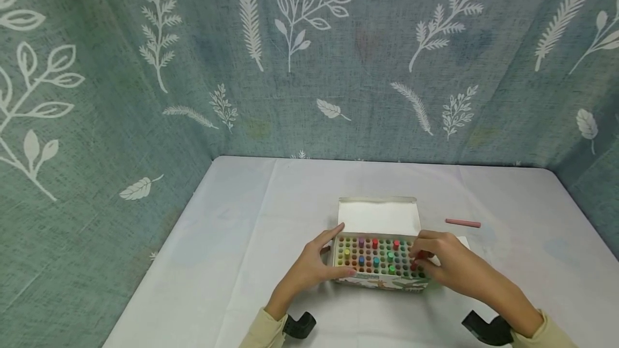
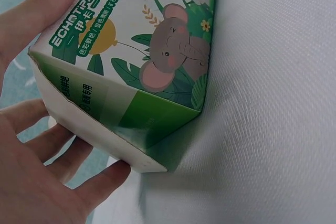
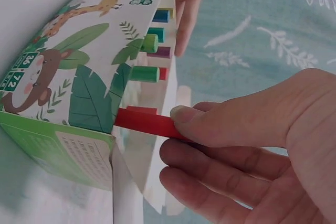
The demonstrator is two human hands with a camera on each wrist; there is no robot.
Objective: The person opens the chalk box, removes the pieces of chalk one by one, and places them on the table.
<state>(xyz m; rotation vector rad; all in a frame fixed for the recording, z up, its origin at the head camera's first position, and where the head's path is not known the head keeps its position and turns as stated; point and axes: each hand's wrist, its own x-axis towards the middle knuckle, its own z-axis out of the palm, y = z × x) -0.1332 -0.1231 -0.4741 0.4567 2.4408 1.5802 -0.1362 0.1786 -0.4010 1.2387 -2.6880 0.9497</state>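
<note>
An open cardboard box of coloured chalk (image 1: 382, 282) stands on the table, printed with animals and leaves. Its holed insert carries several chalk sticks, their coloured ends poking up. My left hand (image 1: 314, 265) holds the box at its left end, thumb along the front rim and fingers behind the side flap (image 2: 105, 137). At the right end, my right hand (image 1: 454, 259) pinches a red chalk stick (image 3: 149, 123) between thumb and fingers. The stick's lower end overlaps the box rim in the right wrist view, beside another red stick.
The white lid (image 1: 379, 216) of the box stands raised at the back. A pinkish-red chalk stick (image 1: 462, 223) lies on the white tablecloth (image 1: 242, 219) behind my right hand. Leaf-patterned green curtains (image 1: 309, 106) enclose the table at the back and sides.
</note>
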